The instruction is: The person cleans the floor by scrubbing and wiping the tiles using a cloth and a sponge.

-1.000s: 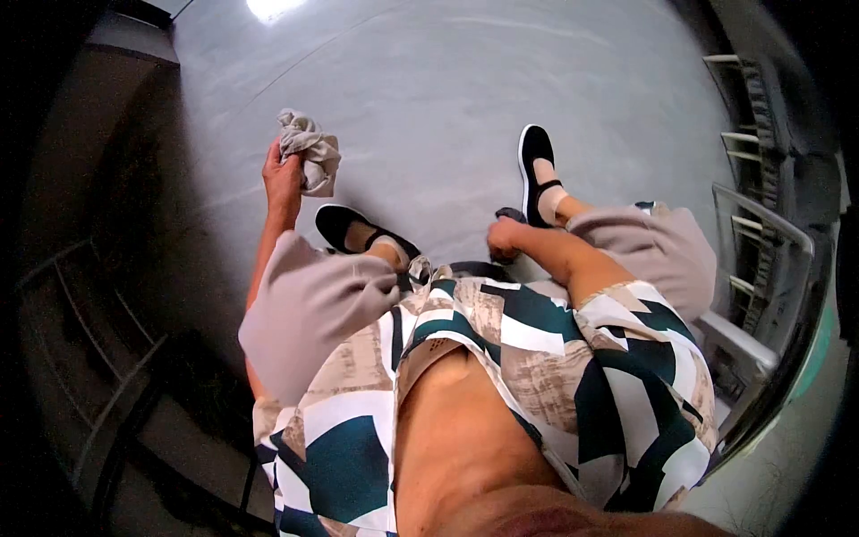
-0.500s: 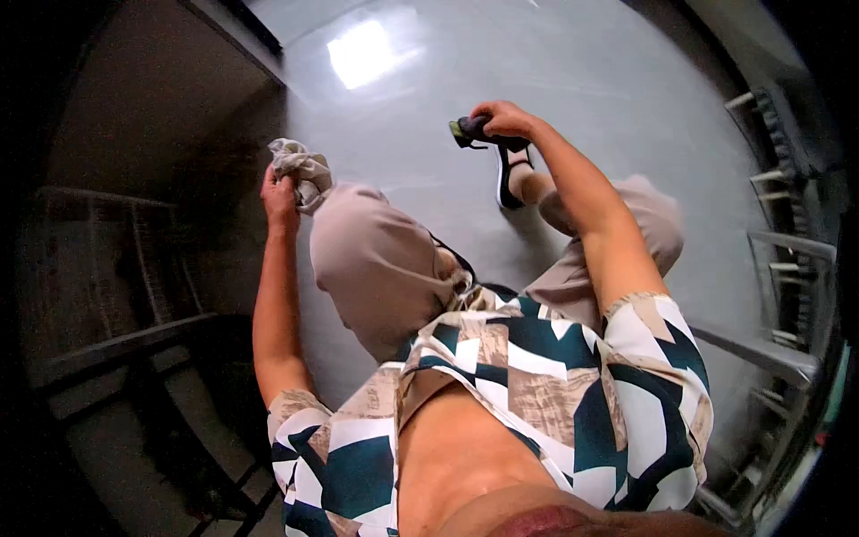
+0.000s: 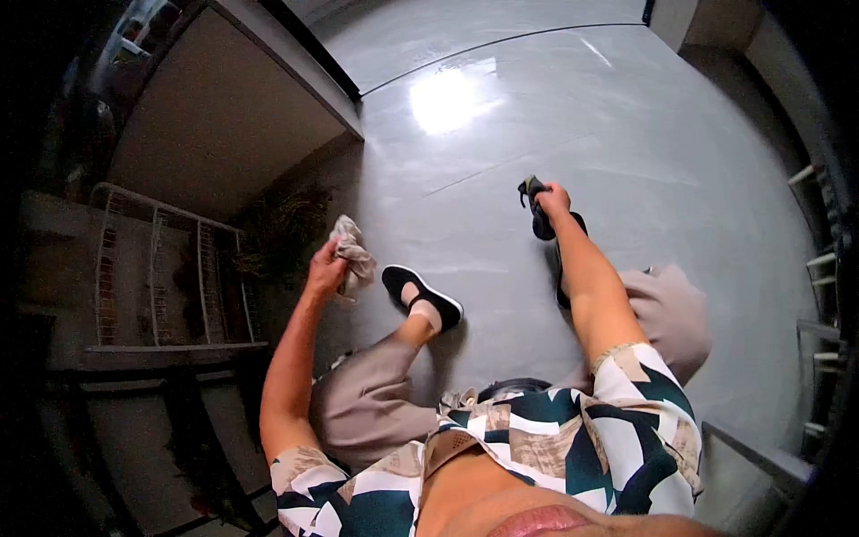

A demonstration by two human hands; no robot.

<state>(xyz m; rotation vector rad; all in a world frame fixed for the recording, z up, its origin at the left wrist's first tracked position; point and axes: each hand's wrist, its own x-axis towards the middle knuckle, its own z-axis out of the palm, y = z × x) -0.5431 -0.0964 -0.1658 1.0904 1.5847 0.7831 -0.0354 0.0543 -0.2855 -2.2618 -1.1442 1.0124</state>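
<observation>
A crumpled beige-grey cloth (image 3: 356, 258) is bunched in the fingers of my left hand (image 3: 327, 268), out to the left above the floor. My right hand (image 3: 556, 199) grips a dark spray bottle (image 3: 541, 222) with a green nozzle end and a small trigger. The bottle is held tilted, its nozzle pointing forward and left. Behind the right forearm, one black shoe is partly hidden. The other black shoe (image 3: 420, 294) stands on the floor between the hands.
Grey, glossy floor (image 3: 474, 215) spreads ahead, with a bright reflection and a dark seam line. On the left are a panel (image 3: 233, 107), a white metal rack (image 3: 157, 268) and dark slats. Rails and a rack with white bars (image 3: 823, 259) line the right side.
My view has shifted, showing more floor ahead. The left foot has come forward into view. Both hands still hold the cloth and the spray bottle, whose nozzle now points more forward.
</observation>
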